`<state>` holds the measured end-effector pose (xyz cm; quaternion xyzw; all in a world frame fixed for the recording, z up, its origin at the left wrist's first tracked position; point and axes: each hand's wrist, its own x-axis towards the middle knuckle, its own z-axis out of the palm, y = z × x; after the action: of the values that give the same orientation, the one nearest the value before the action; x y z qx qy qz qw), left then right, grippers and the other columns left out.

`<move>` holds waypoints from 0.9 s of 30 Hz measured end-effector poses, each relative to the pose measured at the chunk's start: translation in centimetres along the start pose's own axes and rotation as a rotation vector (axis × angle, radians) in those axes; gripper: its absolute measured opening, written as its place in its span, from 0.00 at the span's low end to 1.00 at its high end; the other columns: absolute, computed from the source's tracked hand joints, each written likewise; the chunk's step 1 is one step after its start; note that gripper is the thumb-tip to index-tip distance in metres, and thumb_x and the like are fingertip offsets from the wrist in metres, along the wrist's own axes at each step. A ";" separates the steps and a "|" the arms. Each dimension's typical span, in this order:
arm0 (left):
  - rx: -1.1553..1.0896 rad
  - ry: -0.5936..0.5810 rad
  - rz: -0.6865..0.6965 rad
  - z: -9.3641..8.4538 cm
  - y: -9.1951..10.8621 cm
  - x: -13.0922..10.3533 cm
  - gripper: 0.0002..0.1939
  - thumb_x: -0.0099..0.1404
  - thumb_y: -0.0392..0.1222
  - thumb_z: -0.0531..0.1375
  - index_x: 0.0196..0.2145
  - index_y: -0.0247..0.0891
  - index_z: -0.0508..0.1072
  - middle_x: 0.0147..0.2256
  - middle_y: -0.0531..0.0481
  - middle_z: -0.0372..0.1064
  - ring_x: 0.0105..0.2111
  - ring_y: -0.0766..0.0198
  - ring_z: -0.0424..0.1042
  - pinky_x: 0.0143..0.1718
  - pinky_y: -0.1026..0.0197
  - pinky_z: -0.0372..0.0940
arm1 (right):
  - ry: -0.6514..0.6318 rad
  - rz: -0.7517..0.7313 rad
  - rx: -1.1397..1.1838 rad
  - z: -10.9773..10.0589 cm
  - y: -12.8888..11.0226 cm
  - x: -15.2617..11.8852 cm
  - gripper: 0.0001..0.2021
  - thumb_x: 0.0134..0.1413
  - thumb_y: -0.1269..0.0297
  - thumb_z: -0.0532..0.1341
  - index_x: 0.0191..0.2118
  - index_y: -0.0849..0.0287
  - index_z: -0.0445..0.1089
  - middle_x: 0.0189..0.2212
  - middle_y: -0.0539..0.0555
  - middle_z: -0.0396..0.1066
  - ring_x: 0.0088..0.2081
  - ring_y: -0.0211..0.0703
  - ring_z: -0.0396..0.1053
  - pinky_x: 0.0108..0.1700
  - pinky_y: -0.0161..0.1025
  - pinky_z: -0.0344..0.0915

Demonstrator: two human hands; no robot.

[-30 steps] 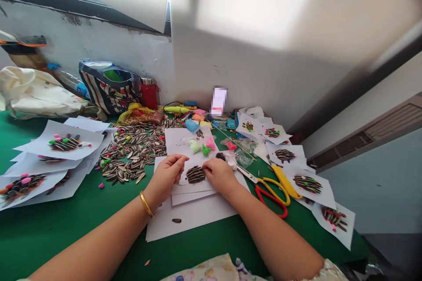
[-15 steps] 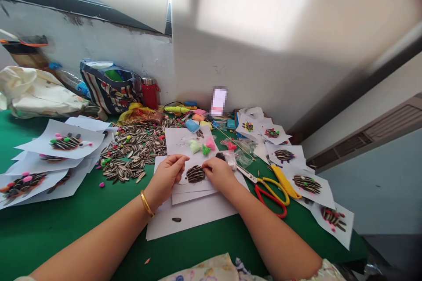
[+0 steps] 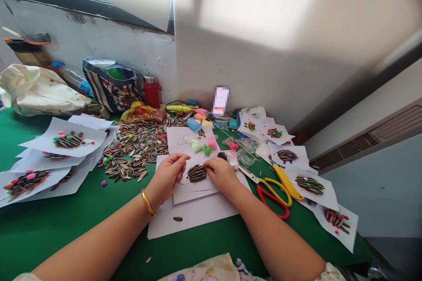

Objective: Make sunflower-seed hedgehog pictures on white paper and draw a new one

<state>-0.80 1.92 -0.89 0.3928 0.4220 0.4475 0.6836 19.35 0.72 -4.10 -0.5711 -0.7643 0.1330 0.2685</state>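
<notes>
A cluster of striped sunflower seeds (image 3: 197, 174) forms a rounded, spiky body on a small white paper (image 3: 189, 197), which lies over larger white sheets (image 3: 206, 217). My right hand (image 3: 221, 174) is closed in a pinch at the cluster's upper right edge; whatever its fingertips hold is hidden. To the left of the cluster is my left hand (image 3: 169, 176), thumb and fingers pressed together above the paper, their contents too small to make out. One loose sunflower seed (image 3: 178, 219) lies on the lower sheet. Pale green clay (image 3: 197, 145), bright green clay (image 3: 207, 149) and pink clay (image 3: 212, 142) sit beyond my hands.
A heap of sunflower seeds (image 3: 133, 151) spreads across the green table (image 3: 82, 219) at left. Finished seed pictures are stacked at left (image 3: 70, 151) and lined up at right (image 3: 313, 186). Scissors (image 3: 272, 193) and a yellow utility knife (image 3: 286, 181) lie beside my right forearm.
The whole view has shifted slightly. Both hands keep nearly the same pinched poses around the seed cluster, with no clear movement of any object.
</notes>
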 end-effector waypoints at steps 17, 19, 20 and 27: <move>-0.410 -0.066 -0.317 -0.1 0.7 -0.1 0.17 0.72 0.45 0.52 0.38 0.28 0.73 0.27 0.51 0.64 0.15 0.79 0.50 0.10 0.76 0.43 | 0.220 -0.142 0.066 -0.7 -0.6 -0.6 0.10 0.58 0.72 0.60 0.41 0.56 0.78 0.33 0.54 0.71 0.38 0.44 0.68 0.42 0.41 0.65; -0.404 -0.058 -0.361 0.0 0.8 -0.3 0.19 0.73 0.47 0.51 0.39 0.27 0.73 0.29 0.48 0.66 0.15 0.80 0.51 0.10 0.76 0.44 | 0.271 -0.211 0.104 -1.1 -1.5 -0.9 0.10 0.60 0.71 0.59 0.43 0.56 0.77 0.33 0.54 0.70 0.38 0.44 0.67 0.41 0.41 0.65; -0.394 -0.054 -0.380 0.1 0.9 -0.4 0.20 0.73 0.48 0.51 0.39 0.27 0.72 0.30 0.46 0.67 0.14 0.80 0.50 0.10 0.76 0.44 | 0.288 -0.245 0.122 -1.2 -2.0 -1.1 0.10 0.62 0.70 0.58 0.43 0.56 0.77 0.33 0.54 0.69 0.37 0.43 0.66 0.41 0.41 0.64; -0.301 -0.152 -0.459 1.2 0.7 -1.5 0.24 0.72 0.55 0.49 0.37 0.30 0.72 0.19 0.58 0.53 0.13 0.77 0.46 0.11 0.76 0.40 | 0.265 -0.355 0.030 -0.9 -4.5 -1.8 0.09 0.64 0.64 0.59 0.43 0.53 0.78 0.32 0.54 0.68 0.37 0.43 0.63 0.41 0.42 0.60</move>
<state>-0.22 0.48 0.51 0.2134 0.3762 0.3078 0.8475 16.63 -2.47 -1.55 -0.4360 -0.8088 0.0186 0.3942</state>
